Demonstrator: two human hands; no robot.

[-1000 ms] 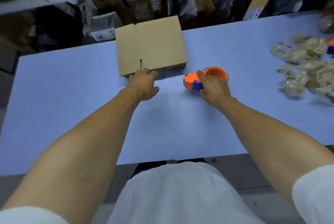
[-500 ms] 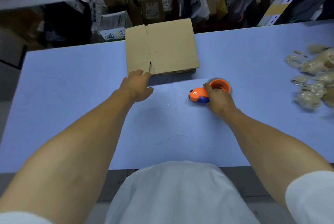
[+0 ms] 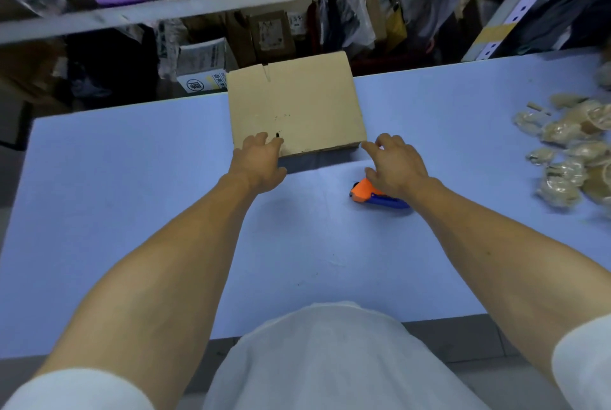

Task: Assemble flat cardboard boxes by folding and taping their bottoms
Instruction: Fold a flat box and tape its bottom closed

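Nearest on the blue table (image 3: 132,211) lies the orange and blue tape dispenser (image 3: 370,195), resting on the surface to the right of centre, partly hidden under the right wrist. Just beyond it the right hand (image 3: 395,163) hovers with fingers spread and relaxed, holding nothing, its fingertips close to the near right corner of the flat cardboard box (image 3: 297,105). The left hand (image 3: 259,158) sits at the box's near left edge, fingers lying over the cardboard beside a small slot; whether they pinch the edge or merely rest on it I cannot tell.

The box itself lies flat, unopened, reaching to the far edge of the table (a pile of crumpled clear wrappers (image 3: 568,148) sits well apart at far right).

The step in hand looks like picking up the flattened box to open it. The next move likely calls for both hands gripping opposite near corners and squaring the panels before any flap is folded or taped.
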